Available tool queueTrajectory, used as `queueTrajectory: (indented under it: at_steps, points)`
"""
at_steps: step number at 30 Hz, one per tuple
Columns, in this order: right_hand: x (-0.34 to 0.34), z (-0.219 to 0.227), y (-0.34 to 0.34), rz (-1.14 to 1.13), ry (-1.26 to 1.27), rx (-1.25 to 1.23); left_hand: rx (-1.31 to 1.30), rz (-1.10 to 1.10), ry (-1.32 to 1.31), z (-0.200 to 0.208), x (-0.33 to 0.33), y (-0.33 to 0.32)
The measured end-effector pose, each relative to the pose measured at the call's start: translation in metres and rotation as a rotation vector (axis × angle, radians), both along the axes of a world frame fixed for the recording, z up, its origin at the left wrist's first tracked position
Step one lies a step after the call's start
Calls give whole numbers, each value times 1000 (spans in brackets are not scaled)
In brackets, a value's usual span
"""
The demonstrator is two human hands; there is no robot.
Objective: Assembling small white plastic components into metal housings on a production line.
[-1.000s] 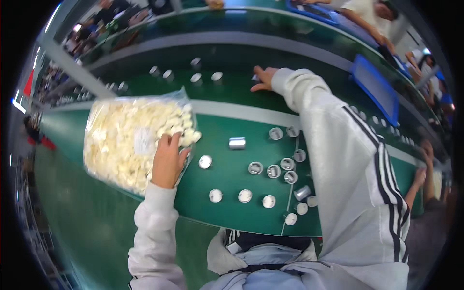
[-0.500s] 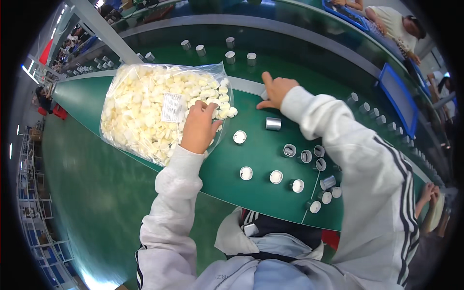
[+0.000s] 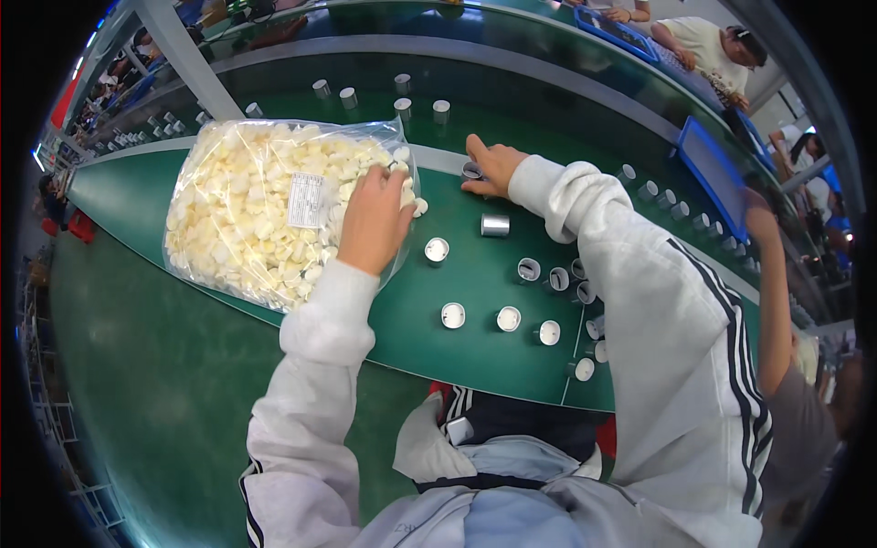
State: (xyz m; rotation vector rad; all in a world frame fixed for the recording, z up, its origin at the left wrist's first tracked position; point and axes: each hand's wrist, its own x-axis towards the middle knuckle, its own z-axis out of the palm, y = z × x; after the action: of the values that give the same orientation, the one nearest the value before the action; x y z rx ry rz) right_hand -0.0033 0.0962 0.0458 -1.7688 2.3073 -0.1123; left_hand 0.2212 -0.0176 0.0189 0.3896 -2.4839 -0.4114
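Note:
My left hand (image 3: pixel 373 222) lies over the open end of a clear plastic bag (image 3: pixel 208 164) filled with small cream-white caps (image 3: pixel 247 215). Its fingers are extended and slightly apart on the caps, with no cap visibly gripped. Farther right, my right hand (image 3: pixel 494 168) pinches a small silver metal can (image 3: pixel 471 171) between thumb and fingers, over the table's far edge. Just below that hand, another silver can (image 3: pixel 495 225) lies on its side on the green table. A can with a white top (image 3: pixel 437 249) stands between the bag and the lying can.
Several white-topped cans (image 3: pixel 509 319) stand near the front edge, and cans with dark insides (image 3: pixel 529 269) sit farther right. Beyond the table, a green conveyor belt (image 3: pixel 512 110) carries spaced silver cans (image 3: pixel 441 111). A blue tray (image 3: pixel 711 178) and other people are at the right.
My right hand has closed on a silver can at the table's far edge. My left hand has shifted its fingers deeper over the caps. The whole view has moved slightly.

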Motion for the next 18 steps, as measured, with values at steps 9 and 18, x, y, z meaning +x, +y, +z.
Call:
queueTrajectory:
  at_steps: [9, 18]
  points:
    - [-10, -4, 11, -77, -380, -50, 475, -323, -85, 1, -71, 4]
    - [3, -14, 27, -45, -410, -272, 343, -340, -203, 4, -43, 6]
